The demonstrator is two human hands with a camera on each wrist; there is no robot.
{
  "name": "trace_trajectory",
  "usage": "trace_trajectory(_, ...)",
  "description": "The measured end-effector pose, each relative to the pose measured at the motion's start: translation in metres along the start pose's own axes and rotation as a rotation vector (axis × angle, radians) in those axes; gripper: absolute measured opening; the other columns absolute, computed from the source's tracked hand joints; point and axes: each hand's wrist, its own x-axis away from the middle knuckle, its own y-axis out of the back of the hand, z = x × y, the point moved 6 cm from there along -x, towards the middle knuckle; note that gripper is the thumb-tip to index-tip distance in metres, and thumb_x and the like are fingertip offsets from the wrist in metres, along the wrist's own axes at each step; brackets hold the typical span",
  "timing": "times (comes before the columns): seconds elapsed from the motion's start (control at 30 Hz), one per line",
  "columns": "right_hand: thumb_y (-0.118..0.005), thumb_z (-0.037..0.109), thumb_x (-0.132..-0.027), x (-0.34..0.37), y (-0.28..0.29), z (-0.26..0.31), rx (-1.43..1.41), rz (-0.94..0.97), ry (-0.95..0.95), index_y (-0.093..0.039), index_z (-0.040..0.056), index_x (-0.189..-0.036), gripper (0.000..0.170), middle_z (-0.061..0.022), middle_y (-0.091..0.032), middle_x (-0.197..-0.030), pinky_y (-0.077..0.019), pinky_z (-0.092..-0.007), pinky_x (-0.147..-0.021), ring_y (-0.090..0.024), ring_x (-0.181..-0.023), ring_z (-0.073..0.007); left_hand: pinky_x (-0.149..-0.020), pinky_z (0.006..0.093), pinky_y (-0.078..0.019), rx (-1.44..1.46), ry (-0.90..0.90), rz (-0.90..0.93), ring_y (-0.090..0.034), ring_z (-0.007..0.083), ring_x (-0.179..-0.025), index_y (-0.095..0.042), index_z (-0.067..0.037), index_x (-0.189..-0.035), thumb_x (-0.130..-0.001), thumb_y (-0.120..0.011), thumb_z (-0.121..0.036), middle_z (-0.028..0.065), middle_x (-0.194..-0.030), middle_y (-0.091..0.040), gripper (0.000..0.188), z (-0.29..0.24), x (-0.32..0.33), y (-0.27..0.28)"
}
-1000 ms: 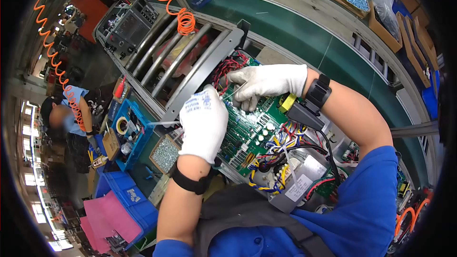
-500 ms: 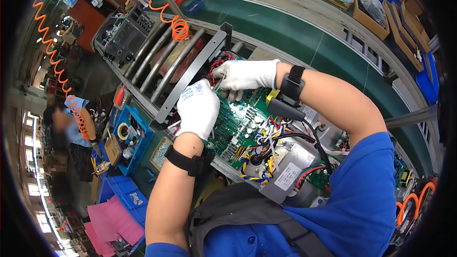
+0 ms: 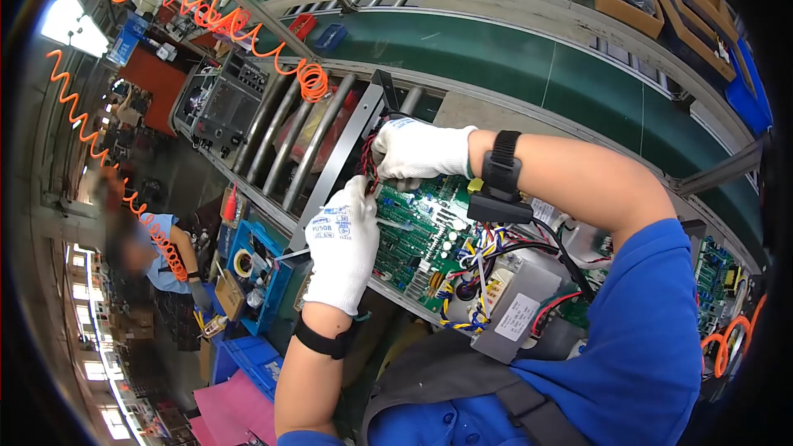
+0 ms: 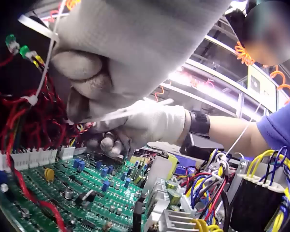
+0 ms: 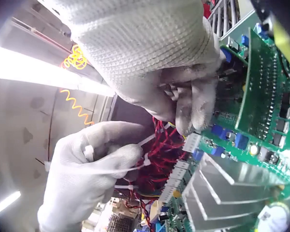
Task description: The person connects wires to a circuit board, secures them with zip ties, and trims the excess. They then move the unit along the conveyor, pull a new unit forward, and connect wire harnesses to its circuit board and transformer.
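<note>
Both hands wear white gloves and work at a bundle of red and black wires (image 3: pixel 369 157) along the edge of a green circuit board (image 3: pixel 413 227). My left hand (image 3: pixel 343 239) pinches a white cable tie (image 5: pixel 111 170) beside the bundle, seen in the right wrist view. My right hand (image 3: pixel 425 150) is on the bundle's other side, its fingers curled at the wires; what they grip is partly hidden. White connectors (image 4: pixel 34 158) line the board's edge under the wires. Another cable tie (image 4: pixel 44 72) stands up from the bundle in the left wrist view.
Metal rollers (image 3: pixel 318 144) lie beyond a metal frame bar. A metal box (image 3: pixel 519 310) with yellow, blue and white wires sits near my body. A blue tray (image 3: pixel 263 268) is at the left, near another person. Green and cardboard bins (image 3: pixel 628 0) stand at the back.
The head view has shifted. My hands have moved from over the board's corner to the wire bundle, and the left hand sits lower, with more of the wires showing between both hands.
</note>
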Motion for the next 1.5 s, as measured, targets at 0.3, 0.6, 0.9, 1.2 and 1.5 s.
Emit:
trace_trajectory(0.3,-0.061,0.016,-0.086,0.015,0.015,-0.001,0.153,0.117,0.088,-0.066,0.0012,-0.093,0.017,-0.0057,-0.066,-0.076,-0.052,-0.0272,-0.061,-0.064,-0.067,-0.0115,-0.068,0.033,-0.0492,0.65,0.227,0.122,-0.065,0.0216,-0.073,-0.065,0.0,-0.105,-0.093,-0.053,-0.014,0.0161,-0.082,-0.067,0.022,0.012,-0.008,-0.021)
trace_trajectory(0.6,-0.053,0.019,-0.093,0.017,0.012,-0.013,-0.005,0.231,0.105,-0.061,0.0012,-0.1,0.021,-0.0006,-0.062,-0.084,-0.0493,-0.0239,-0.067,-0.058,-0.077,-0.0081,-0.066,0.0424,-0.0477,0.491,0.166,0.146,-0.065,0.0354,-0.074,-0.062,-0.003,-0.1,-0.091,-0.059,-0.022,0.0188,-0.075,-0.063,0.021,0.007,-0.01,-0.019)
trace_trajectory(0.9,-0.056,0.022,-0.095,0.017,0.013,-0.016,-0.113,0.204,0.093,-0.06,-0.0008,-0.103,0.025,-0.0027,-0.064,-0.089,-0.0502,-0.0241,-0.068,-0.06,-0.081,-0.0097,-0.061,0.0396,-0.0452,0.344,0.174,0.06,-0.06,0.0351,-0.065,-0.057,-0.001,-0.085,-0.092,-0.057,-0.021,0.0198,-0.069,-0.057,0.021,0.003,-0.014,-0.014)
trace_trajectory(1.2,-0.062,0.025,-0.092,0.018,0.014,-0.011,-0.081,0.198,0.099,-0.062,-0.0005,-0.1,0.027,-0.0011,-0.062,-0.083,-0.0479,-0.0239,-0.065,-0.056,-0.073,-0.0083,-0.065,0.043,-0.0466,0.36,0.119,0.04,-0.062,0.0372,-0.072,-0.058,-0.003,-0.09,-0.092,-0.058,-0.021,0.0194,-0.075,-0.061,0.018,0.005,-0.011,-0.013)
trace_trajectory(1.5,-0.065,0.02,-0.087,0.02,0.012,0.004,0.042,0.195,0.172,-0.069,0.0013,-0.101,0.024,-0.0002,-0.064,-0.078,-0.0457,-0.0256,-0.063,-0.054,-0.068,-0.0076,-0.069,0.0446,-0.0491,0.321,0.128,0.085,-0.065,0.0356,-0.079,-0.058,-0.004,-0.097,-0.092,-0.058,-0.025,0.0173,-0.084,-0.067,0.022,0.006,-0.013,-0.018)
